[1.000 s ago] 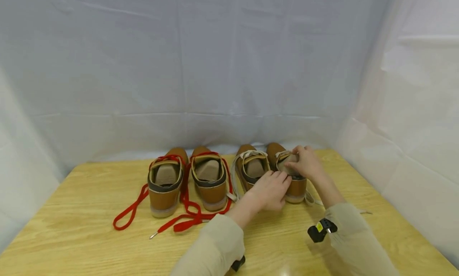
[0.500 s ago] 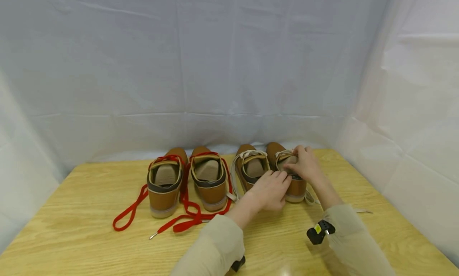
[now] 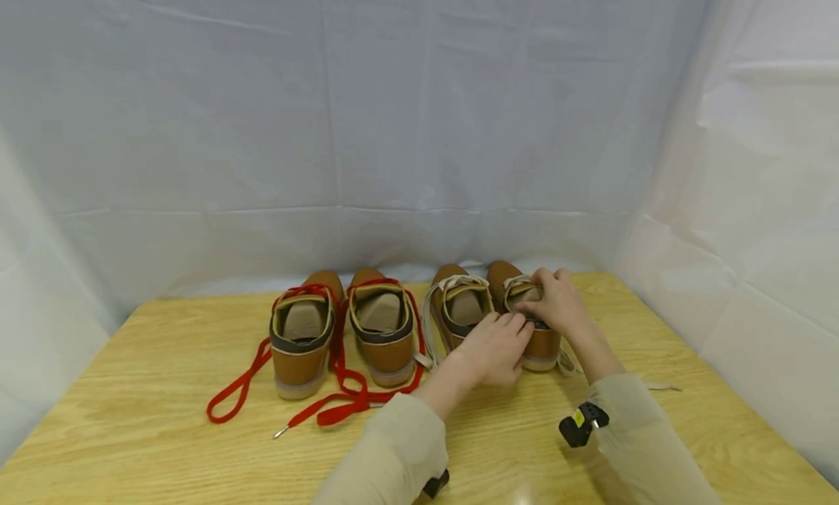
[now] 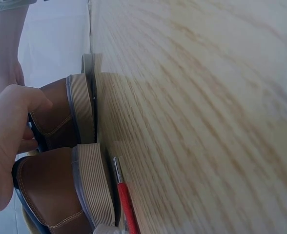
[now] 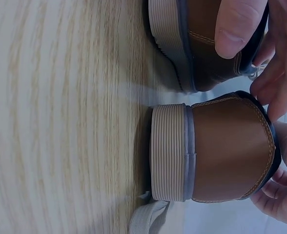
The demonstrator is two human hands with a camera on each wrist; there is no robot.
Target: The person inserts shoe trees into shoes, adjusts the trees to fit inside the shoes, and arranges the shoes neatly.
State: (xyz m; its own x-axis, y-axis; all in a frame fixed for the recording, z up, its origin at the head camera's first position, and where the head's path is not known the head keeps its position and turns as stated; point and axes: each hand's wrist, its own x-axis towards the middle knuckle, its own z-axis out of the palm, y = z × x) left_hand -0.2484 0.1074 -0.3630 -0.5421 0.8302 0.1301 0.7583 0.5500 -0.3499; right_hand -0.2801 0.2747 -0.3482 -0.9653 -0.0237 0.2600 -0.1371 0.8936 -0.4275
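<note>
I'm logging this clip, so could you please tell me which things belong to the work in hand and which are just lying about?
In hand:
- rightmost brown shoe, held by left hand and right hand
- its beige lace

Lying about:
- neighbouring beige-laced shoe
- two red-laced shoes
- wooden table

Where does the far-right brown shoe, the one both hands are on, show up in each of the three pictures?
Head: rightmost shoe, back right of the table, under both hands.
Left wrist: upper shoe, left of centre.
Right wrist: lower shoe, heel filling the centre.
Shared landmark: its ribbed pale sole.
</note>
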